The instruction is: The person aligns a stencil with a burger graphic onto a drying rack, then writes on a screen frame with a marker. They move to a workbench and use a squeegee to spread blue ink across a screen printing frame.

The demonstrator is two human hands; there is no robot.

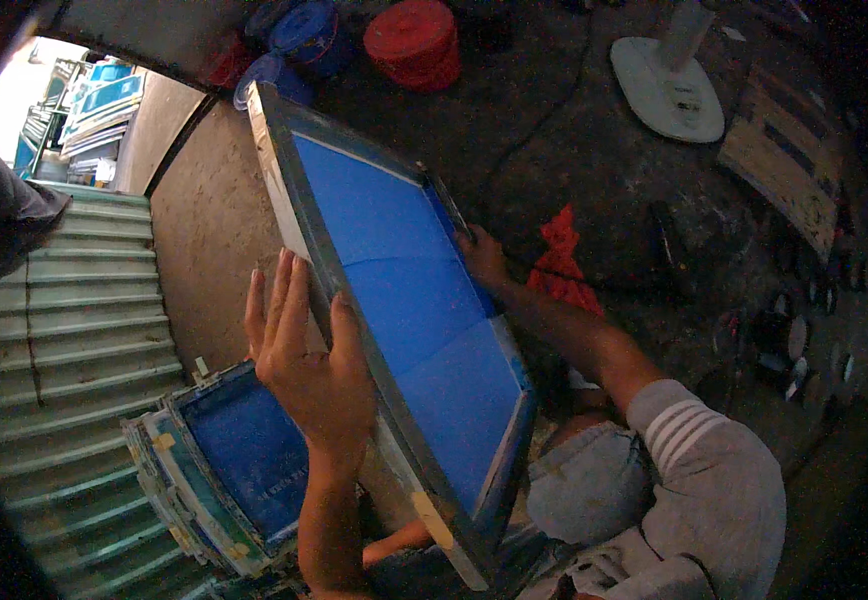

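Note:
A large wooden-edged frame with blue mesh [409, 285], like a printing screen, stands tilted in front of me. My left hand [314, 365] is raised against its left side, fingers stretched out and apart, the thumb over the rim. On the far right edge, my right hand [482, 257] is closed round the rim, its fingertips partly hidden. Lower left, beside my left forearm, lies a stack of similar screens [244, 455], the top one with dark blue mesh. A bare limb [399, 543] shows partly behind the frame's lower end; whose it is I cannot tell.
Corrugated metal sheeting [84, 370] runs along the left. Red [414, 45] and blue [306, 35] buckets stand at the back. A red bag [564, 265], a white stand base [669, 90] and a flat board [784, 150] lie to the right. More frames [104, 105] lean outside.

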